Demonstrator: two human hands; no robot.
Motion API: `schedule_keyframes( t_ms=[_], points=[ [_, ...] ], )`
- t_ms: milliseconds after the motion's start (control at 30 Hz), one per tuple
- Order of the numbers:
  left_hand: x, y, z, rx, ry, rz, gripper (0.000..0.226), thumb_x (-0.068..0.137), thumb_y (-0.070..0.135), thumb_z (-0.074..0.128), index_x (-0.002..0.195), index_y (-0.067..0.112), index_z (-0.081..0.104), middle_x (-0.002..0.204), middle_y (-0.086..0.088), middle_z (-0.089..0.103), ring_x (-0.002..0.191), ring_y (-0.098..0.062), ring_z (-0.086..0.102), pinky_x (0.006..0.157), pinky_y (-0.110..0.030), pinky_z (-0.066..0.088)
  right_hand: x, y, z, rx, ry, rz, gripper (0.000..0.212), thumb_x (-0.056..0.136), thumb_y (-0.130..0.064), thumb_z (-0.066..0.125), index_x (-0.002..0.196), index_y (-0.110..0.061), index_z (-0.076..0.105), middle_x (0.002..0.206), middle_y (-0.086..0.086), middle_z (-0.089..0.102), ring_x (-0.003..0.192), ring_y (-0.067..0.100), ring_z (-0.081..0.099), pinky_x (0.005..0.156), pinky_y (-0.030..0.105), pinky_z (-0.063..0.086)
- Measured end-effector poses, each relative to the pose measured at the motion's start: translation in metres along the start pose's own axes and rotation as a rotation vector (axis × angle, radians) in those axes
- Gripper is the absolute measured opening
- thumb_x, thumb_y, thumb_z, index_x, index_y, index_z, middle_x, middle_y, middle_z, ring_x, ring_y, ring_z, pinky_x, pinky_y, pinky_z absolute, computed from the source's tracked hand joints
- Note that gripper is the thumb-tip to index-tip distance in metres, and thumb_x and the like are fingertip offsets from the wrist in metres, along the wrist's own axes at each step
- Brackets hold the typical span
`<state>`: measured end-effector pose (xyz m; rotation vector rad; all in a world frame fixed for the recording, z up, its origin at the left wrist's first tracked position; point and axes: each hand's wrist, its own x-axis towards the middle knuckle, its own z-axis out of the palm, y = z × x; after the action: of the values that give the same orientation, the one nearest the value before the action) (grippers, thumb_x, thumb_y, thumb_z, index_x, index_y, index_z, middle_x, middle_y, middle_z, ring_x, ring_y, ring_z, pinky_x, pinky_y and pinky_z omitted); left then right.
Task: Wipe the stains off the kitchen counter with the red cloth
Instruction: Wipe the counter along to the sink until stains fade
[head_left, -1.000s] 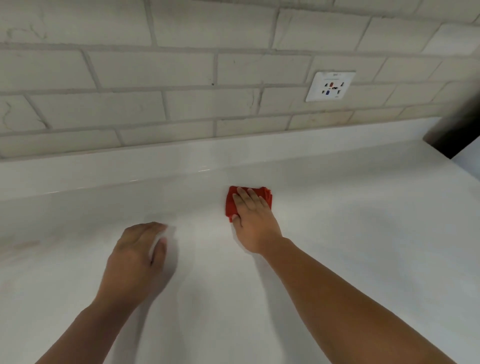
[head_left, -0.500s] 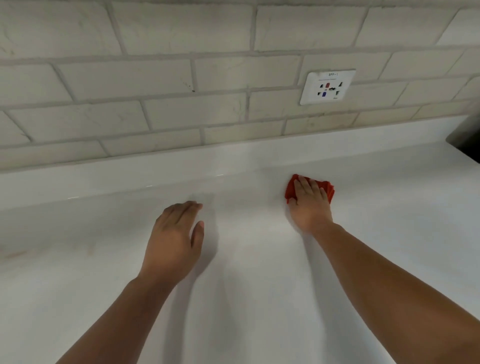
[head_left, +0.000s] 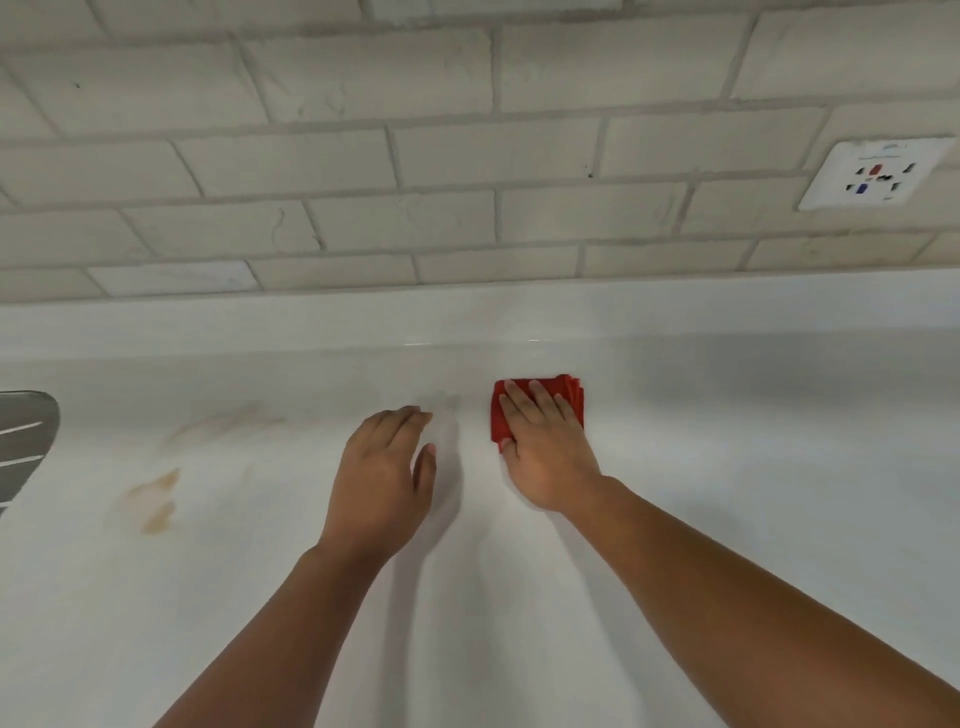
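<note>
A: We're pressing the red cloth (head_left: 573, 397) flat under the right grip (head_left: 545, 452), fingers straight. The left grip (head_left: 382, 478) is lying spread, empty.
B: Stains (head_left: 156, 499) are sitting at the cloth's 9 o'clock on the worktop (head_left: 727, 493). We're needing firm, overlapping strokes there.

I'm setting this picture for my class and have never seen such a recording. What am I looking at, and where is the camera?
No machine here: these are a person's two bare arms, filmed by a camera worn on the head, looking down. The right hand presses flat on a folded red cloth on the white kitchen counter. The left hand is open beside it, holding nothing. Brownish stains lie further left, apart from the cloth. Behind stands a tiled wall with a socket.
</note>
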<state>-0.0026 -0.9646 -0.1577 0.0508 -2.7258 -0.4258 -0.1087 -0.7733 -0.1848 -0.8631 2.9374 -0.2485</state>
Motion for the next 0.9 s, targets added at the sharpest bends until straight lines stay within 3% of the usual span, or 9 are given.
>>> schedule_keyframes(
  t_ms=[133, 500, 900],
  points=[
    [-0.026, -0.043, -0.021, 0.001, -0.015, -0.049, 0.039, 0.094, 0.027, 0.049, 0.127, 0.010, 0.063, 0.127, -0.006, 0.064, 0.119, -0.023, 0.054, 0.105, -0.034, 0.039, -0.015, -0.068, 0.015, -0.017, 0.005, -0.077, 0.064, 0.093, -0.041, 0.031, 0.152, -0.016, 0.027, 0.161, 0.000, 0.020, 0.148, 0.025, 0.015, 0.121, 0.046, 0.009],
    [-0.061, -0.169, -0.074, 0.018, 0.030, -0.131, 0.039, 0.094, 0.027, 0.047, 0.124, 0.009, 0.064, 0.125, -0.005, 0.065, 0.118, -0.025, 0.053, 0.103, -0.034, 0.041, 0.053, -0.159, 0.029, -0.014, -0.014, 0.021, 0.065, 0.097, -0.038, 0.032, 0.154, -0.012, 0.015, 0.163, 0.003, 0.008, 0.149, 0.028, 0.004, 0.121, 0.045, 0.003],
    [-0.097, -0.281, -0.114, 0.013, 0.055, -0.235, 0.046, 0.090, 0.033, 0.043, 0.122, 0.010, 0.066, 0.124, -0.004, 0.065, 0.118, -0.022, 0.053, 0.103, -0.030, 0.038, 0.124, -0.285, 0.053, 0.015, -0.040, -0.072, 0.062, 0.099, -0.034, 0.029, 0.155, -0.014, 0.012, 0.164, 0.000, 0.002, 0.150, 0.025, -0.001, 0.121, 0.042, 0.000]
  ],
)
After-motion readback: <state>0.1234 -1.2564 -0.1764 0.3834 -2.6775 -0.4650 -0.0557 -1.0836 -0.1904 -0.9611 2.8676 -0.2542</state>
